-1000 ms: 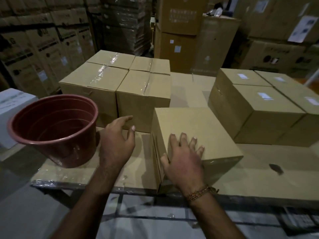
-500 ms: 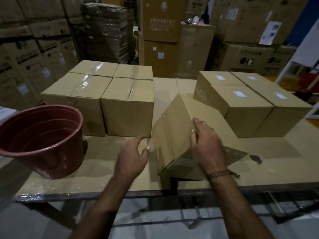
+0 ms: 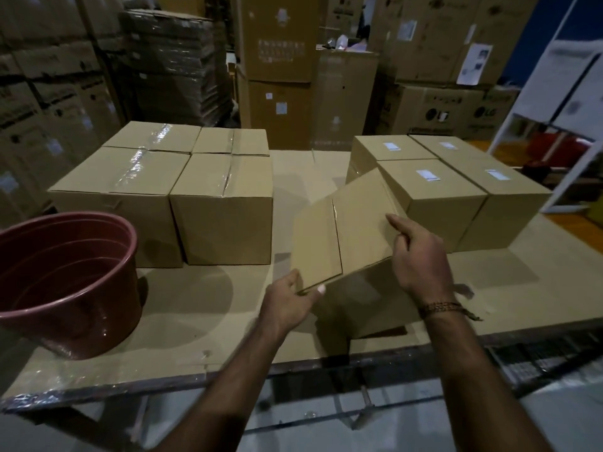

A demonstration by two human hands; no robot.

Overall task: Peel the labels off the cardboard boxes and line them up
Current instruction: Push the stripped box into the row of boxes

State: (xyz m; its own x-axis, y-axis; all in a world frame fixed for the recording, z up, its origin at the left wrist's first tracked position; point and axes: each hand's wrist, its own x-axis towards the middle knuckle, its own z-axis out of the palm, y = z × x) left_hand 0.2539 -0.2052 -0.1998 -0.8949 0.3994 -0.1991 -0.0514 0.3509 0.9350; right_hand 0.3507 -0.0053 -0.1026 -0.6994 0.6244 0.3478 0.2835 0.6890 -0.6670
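A plain cardboard box [image 3: 346,233] is tilted up off the table near the front middle, one face turned toward me with no label showing. My left hand [image 3: 287,305] grips its lower left corner. My right hand [image 3: 421,262] holds its right side. To the right stands a block of several boxes [image 3: 443,194], each with a small white label [image 3: 428,175] on top. To the left, several taped boxes [image 3: 163,190] without labels stand in a tight block.
A reddish plastic tub [image 3: 65,282] sits on the left end of the cardboard-covered table [image 3: 195,321]. The table's front edge runs just under my forearms. Tall stacks of large cartons [image 3: 280,60] fill the background.
The box lay flat under my right hand; both hands have tipped and lifted it up onto an edge and turned it. My view has shifted rightward.
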